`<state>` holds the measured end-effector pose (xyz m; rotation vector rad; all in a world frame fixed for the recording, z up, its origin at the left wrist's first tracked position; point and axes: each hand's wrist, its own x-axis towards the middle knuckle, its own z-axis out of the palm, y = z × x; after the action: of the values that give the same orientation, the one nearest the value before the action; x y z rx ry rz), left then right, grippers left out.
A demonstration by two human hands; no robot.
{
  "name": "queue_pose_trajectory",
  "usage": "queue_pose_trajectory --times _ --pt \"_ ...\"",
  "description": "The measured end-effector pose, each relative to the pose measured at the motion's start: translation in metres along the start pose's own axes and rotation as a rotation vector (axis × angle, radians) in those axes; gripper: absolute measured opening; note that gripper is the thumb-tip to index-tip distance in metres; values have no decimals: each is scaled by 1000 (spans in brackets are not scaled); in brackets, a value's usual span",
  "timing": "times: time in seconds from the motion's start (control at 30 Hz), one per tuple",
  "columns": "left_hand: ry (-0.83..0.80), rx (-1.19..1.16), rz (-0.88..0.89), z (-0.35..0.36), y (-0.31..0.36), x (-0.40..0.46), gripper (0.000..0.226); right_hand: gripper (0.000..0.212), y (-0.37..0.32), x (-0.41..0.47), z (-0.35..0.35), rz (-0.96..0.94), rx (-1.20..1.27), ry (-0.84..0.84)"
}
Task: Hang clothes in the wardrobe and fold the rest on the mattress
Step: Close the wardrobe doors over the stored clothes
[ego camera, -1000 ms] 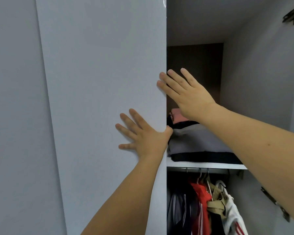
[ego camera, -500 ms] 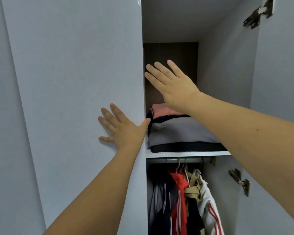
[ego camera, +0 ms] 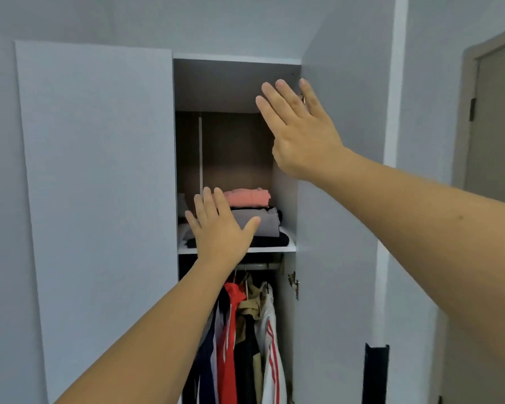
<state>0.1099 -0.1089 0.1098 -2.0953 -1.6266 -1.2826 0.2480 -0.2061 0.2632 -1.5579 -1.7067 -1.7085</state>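
The wardrobe stands with its left door (ego camera: 99,199) nearly flat and its right door (ego camera: 338,258) swung open. My left hand (ego camera: 220,228) is raised with straight, spread fingers in front of the shelf (ego camera: 274,248), holding nothing. My right hand (ego camera: 301,132) is flat, fingers straight, at the top inner edge of the right door. Folded clothes (ego camera: 254,211) in pink, grey and black are stacked on the shelf. Below the rail (ego camera: 260,266), hanging clothes (ego camera: 245,330) in red, khaki, dark and white with red stripes fill the gap.
A hinge (ego camera: 293,282) sticks out of the right door's inner side. A dark upright object (ego camera: 376,374) stands at the lower right. A room door (ego camera: 496,118) in a beige frame is at the far right.
The view has pulled back from the wardrobe. My left hand has come off the left door and now hovers before the shelf. My right hand has moved right to the right door.
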Motion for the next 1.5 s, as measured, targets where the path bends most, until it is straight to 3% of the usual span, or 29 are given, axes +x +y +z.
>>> queue_pose_trajectory --times 0.13,0.23,0.33,0.37,0.43,0.5,0.53,0.67,0.83,0.93,1.07,1.2,1.37,1.5 --pt "-245 -266 73 -28 61 -45 106 68 48 -36 -44 91 -11 59" --pt "-638 -648 115 -46 101 -72 111 72 76 -58 -65 139 -47 115" --pt "-809 -677 124 -53 138 -95 126 78 95 -70 -75 354 83 136" --pt "-792 -649 119 -52 149 -100 123 78 100 -75 -74 494 232 100" --pt "-682 -616 94 -48 169 -106 95 62 111 -82 -69 726 662 -47" --pt "-522 -505 85 -45 180 -109 62 29 113 -90 -62 719 925 -229" --pt "-445 -420 100 -44 183 -110 49 23 112 -93 -58 655 965 -249" --pt "-377 -335 155 -48 178 -111 29 23 105 -96 -52 577 1047 -159" --pt "-426 -364 187 -55 136 -98 28 39 77 -89 -38 482 1169 -150" --pt "-372 -383 149 -61 107 -95 25 42 49 -78 -27 470 1269 -141" --pt "-234 -384 96 -69 61 -89 45 48 9 -64 -9 342 1299 -186" --pt "-97 -276 70 -66 16 -77 87 71 -28 -53 21 120 1164 -377" --pt "-82 -230 -14 -55 -44 -36 93 98 -79 -37 63 -41 820 -535" --pt "-4 71 25 -36 -84 3 93 114 -120 -19 102 -40 624 -568"
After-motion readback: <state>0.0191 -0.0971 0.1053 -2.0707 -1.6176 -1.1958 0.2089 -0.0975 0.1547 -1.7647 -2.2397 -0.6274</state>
